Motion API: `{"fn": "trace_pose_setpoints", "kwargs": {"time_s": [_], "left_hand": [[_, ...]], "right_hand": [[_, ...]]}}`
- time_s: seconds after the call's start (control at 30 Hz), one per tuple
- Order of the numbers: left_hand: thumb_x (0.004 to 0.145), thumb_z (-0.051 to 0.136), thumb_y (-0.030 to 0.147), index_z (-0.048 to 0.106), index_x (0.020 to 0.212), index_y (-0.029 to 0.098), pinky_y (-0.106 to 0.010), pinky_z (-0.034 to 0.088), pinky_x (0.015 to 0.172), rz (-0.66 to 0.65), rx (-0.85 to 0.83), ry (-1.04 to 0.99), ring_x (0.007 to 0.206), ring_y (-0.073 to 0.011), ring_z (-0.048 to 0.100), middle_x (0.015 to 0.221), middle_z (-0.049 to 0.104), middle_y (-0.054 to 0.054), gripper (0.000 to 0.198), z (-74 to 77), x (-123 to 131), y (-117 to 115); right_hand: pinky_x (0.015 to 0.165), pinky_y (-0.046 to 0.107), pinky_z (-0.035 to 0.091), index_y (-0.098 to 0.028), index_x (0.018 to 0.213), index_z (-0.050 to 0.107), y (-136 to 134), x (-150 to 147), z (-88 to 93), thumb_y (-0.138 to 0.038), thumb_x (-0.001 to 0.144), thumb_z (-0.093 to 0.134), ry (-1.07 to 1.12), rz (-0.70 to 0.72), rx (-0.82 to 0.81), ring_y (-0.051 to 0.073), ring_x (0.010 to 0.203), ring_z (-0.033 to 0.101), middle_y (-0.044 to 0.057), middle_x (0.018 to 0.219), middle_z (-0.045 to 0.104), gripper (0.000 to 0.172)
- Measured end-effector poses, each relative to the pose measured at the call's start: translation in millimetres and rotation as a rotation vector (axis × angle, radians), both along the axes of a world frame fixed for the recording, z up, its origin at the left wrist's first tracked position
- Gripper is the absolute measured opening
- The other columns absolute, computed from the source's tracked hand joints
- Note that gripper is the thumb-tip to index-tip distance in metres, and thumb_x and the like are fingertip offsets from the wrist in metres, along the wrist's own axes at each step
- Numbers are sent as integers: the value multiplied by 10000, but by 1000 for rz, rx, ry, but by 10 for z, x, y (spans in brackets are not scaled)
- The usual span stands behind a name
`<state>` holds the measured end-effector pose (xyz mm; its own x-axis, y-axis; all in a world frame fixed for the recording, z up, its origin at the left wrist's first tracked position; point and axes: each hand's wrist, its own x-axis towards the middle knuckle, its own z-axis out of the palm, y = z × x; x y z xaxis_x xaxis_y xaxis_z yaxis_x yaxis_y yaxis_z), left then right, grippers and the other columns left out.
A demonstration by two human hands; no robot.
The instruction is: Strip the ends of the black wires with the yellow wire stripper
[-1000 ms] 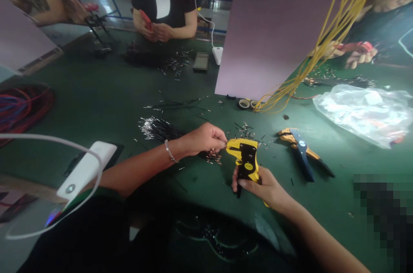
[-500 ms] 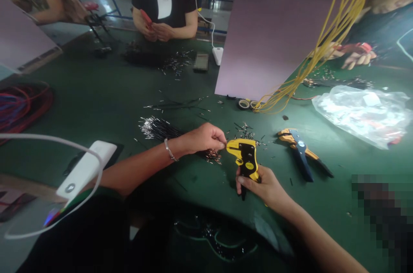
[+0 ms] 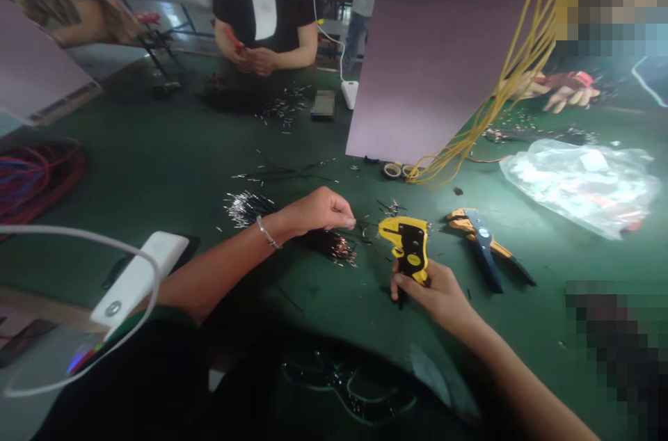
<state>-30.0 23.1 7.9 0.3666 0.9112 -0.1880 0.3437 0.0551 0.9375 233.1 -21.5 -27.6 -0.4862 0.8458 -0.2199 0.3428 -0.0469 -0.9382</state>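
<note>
**Right hand**: closed around the grip of a yellow wire stripper, which is held up over the mat.
**Left hand**: kept apart from the tool, fingers pinched just beside its jaws; whether a wire is held cannot be told.
**Workpiece:** thin black wires lie loose beside the stripper, light and limp; hold by the insulation.
**Surroundings:** a second stripper lies on the green bench mat.

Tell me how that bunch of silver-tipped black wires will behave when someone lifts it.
The silver-tipped black wires look thin and loosely fanned, so they will probably flop and spill unless gathered. They seem light and lie unbound beside the left hand, so single strands may well slide apart or roll away.
</note>
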Motion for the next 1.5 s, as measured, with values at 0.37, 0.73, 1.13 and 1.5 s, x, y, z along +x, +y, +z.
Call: {"fn": "trace_pose_setpoints", "kwargs": {"time_s": [0.37, 0.73, 1.13, 1.5], "left_hand": [[734, 688, 246, 603, 594, 101, -224, 435, 616, -87, -161, -535, 755, -110, 573, 971, 671, -132, 219, 160, -33, -43], [744, 701, 250, 519, 590, 126, -174, 158, 346, 97, -318, -725, 446, -42, 412, 541, 508, -7, 268, 121, 144, -138], [735, 700, 224, 516, 552, 117, -184, 124, 354, 245, -273, -659, 390, -10, 348, 534, 552, -19, 280, 128, 193, -179], [766, 690, 231, 515, 551, 127, -189, 156, 364, 283, -234, -623, 400, -6, 338, 557, 572, -29, 297, 98, 203, -178]], "right_hand": [[569, 297, 497, -184, 818, 551, -57, -55, 42, -330, 780, 572, 16, 73, -21, 163, 561, 585, 14, 601, 638, 153], [583, 302, 507, -170, 842, 587, -170, -65, 82, -385, 824, 572, 50, 135, -19, 173, 598, 608, 39, 641, 657, 217], [588, 305, 501, -165, 838, 605, -210, -109, 63, -394, 834, 572, 35, 122, -27, 179, 601, 622, 44, 655, 668, 231], [584, 311, 505, -160, 826, 619, -137, -131, 65, -394, 811, 589, 5, 72, 2, 183, 583, 621, 42, 624, 670, 237]]}}
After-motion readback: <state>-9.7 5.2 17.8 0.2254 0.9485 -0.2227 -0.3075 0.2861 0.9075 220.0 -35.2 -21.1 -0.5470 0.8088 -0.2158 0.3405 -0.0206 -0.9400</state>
